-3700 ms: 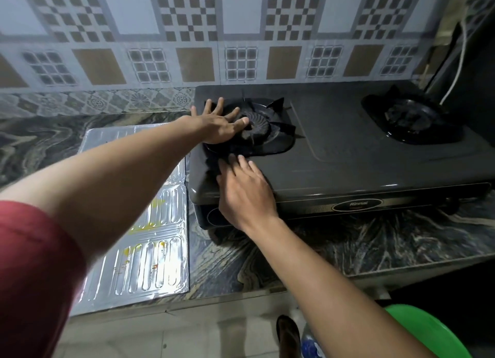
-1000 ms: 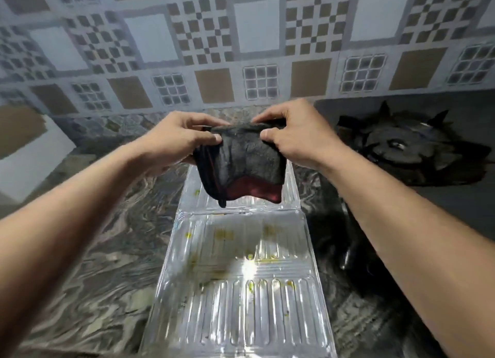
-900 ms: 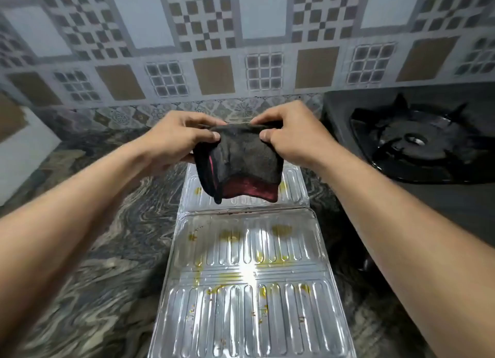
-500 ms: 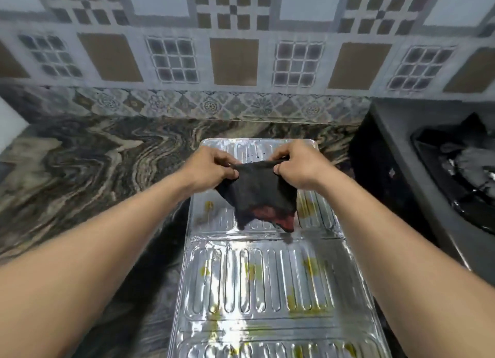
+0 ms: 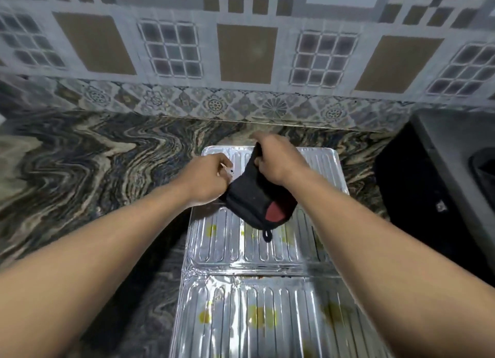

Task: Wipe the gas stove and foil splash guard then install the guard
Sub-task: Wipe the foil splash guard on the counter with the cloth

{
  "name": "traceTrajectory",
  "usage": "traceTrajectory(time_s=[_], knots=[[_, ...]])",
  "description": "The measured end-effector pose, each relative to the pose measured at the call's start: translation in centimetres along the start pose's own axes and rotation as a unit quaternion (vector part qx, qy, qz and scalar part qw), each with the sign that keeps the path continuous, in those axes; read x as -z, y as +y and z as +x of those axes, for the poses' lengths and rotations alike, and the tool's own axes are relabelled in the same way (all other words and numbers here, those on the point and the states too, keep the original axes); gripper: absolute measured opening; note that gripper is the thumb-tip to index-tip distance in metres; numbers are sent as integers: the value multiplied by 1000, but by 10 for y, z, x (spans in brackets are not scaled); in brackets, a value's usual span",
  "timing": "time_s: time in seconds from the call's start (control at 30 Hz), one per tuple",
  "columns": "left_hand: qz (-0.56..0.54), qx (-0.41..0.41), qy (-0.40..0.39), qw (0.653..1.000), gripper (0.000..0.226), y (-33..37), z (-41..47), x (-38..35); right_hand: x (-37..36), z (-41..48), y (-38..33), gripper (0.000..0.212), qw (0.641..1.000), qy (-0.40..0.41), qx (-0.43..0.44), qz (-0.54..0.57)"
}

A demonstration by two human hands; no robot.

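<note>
Black cloth (image 5: pixel 254 199) with a red patch hangs between my two hands over the far half of the foil splash guard (image 5: pixel 257 290). My right hand (image 5: pixel 278 160) has its grip pinched on the cloth's upper edge; my left hand (image 5: pixel 206 181) has its grip closed on the cloth's left side. Foil, spotted yellow, lies flat on the marbled surface (image 5: pixel 93 170), its far edge near the back wall. Gas stove (image 5: pixel 455 154) sits at the surface's right edge.
</note>
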State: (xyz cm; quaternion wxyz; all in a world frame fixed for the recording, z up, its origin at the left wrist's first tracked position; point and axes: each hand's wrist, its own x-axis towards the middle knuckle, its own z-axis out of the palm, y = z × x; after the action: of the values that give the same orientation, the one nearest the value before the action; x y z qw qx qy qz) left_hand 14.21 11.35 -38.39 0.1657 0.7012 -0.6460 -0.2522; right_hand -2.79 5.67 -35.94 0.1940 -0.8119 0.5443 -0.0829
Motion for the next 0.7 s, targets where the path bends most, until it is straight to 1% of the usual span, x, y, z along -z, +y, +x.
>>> traceTrajectory(time_s=[0.07,0.13,0.17,0.23,0.27,0.3,0.33,0.4,0.5,0.6,0.7], knots=[[84,-48,2,995,39,-17,5,7,-16,-5,-2,60,999,45,7,10],[154,-62,-31,986,53,-33,9,14,-32,-14,-4,61,996,86,-29,-23],[182,-64,-52,980,57,-40,10,16,-41,-18,-5,63,995,76,-57,-42],[239,-72,-97,963,62,-53,13,19,-57,-27,-9,77,992,12,-113,-55],[265,-74,-118,954,65,-57,14,20,-65,-30,-9,83,990,-15,-126,-57],[287,-75,-135,946,69,-61,15,20,-71,-32,-9,84,989,-24,-131,-58],[303,-75,-148,938,71,-63,16,22,-75,-31,-9,81,990,-19,-132,-55],[326,-81,-166,927,75,-67,18,25,-81,-27,-8,66,991,19,-128,-43],[352,-101,-175,914,79,-69,17,27,-84,-20,-4,51,991,72,-114,-9],[365,-113,-179,907,79,-70,16,27,-88,-18,-5,45,989,87,-90,75],[361,-116,-182,907,79,-72,17,26,-93,-21,-16,48,992,83,-27,92]])
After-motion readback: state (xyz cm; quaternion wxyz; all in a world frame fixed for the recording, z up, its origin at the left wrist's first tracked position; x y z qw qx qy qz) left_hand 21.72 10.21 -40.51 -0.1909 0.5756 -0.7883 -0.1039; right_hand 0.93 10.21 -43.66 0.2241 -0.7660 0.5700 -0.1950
